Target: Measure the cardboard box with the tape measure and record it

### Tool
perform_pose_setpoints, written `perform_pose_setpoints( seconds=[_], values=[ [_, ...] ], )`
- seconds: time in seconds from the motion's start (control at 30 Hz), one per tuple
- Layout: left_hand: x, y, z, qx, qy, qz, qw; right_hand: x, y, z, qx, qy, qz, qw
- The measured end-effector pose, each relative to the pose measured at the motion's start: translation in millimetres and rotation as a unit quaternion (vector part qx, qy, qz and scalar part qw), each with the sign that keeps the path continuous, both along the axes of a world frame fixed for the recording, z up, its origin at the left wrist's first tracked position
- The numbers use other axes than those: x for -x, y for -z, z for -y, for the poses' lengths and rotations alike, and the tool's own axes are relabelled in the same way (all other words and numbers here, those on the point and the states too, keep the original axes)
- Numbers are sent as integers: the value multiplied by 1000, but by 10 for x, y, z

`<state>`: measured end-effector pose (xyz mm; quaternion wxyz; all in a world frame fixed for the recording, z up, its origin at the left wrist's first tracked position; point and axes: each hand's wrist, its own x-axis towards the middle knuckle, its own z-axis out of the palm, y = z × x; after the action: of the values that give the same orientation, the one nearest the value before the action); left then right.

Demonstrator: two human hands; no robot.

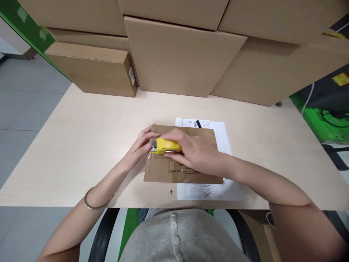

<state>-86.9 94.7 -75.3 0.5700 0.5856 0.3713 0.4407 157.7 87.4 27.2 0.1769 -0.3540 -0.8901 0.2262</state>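
A flat brown cardboard box (160,174) lies on the desk, with clear tape across it and a printed frame on top. My right hand (200,153) is above the box, closed around a yellow handheld tool (166,145). The tool has a black and silver front end, pointing left at the box's left edge; its exact kind is unclear. At that same edge, my left hand (140,145) grips the box's upper left corner, thumb close to the tool's front. Printed paper sheets (209,193) lie partly under the box, and a black pen (199,124) shows just beyond it.
Large cardboard boxes (180,58) stand along the back of the desk (89,145). A smaller box (100,72) with a label is at the back left. Dark equipment and cables (334,112) are at the right. A small dark mark (171,191) is near the front edge.
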Motion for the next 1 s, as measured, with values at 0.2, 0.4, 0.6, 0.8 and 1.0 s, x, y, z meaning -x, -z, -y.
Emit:
perform_pose_setpoints(
  seconds=[0.2, 0.4, 0.6, 0.8, 1.0],
  values=[
    [61, -22, -35, -26, 35, -33, 999, -1045, 100, 284, 76, 147, -50, 985],
    [88, -24, -45, -32, 38, -58, 997, -1594, 252, 516, 79, 228, -123, 963],
    [90, -13, -44, -40, 22, -72, 996, -1530, 292, 518, 86, 223, -132, 962],
    [107, -10, -66, -57, 31, -72, 995, -1489, 47, 438, 77, 193, -110, 972],
    [85, 28, -65, -39, 20, -32, 999, -601, -200, 72, -16, 40, 23, 999]
  ],
)
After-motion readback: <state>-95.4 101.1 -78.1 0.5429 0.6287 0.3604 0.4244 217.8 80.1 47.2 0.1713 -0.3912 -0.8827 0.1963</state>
